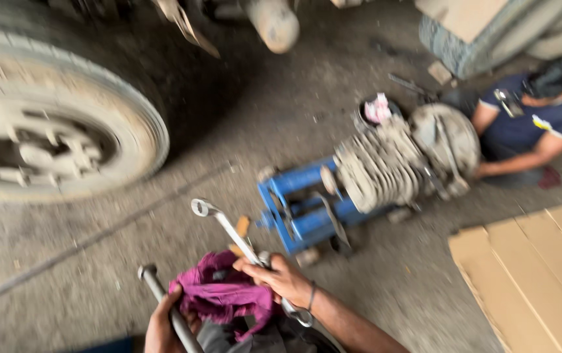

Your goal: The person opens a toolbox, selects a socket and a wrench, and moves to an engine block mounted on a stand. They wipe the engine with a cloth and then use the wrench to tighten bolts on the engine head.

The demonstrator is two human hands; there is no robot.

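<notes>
Beyond your right hand (281,278), the dusty concrete floor (163,229) carries a blue stand (300,202) bearing a grey engine part (386,167); flattened cardboard (536,274) lies off to that hand's right.

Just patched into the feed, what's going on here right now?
The person's right hand grips a double-ended ring spanner against a purple rag, while the left hand holds a metal bar. Beyond, another person crouches by a dusty gearbox-like unit resting on a blue jack, near a large wheel.
</notes>
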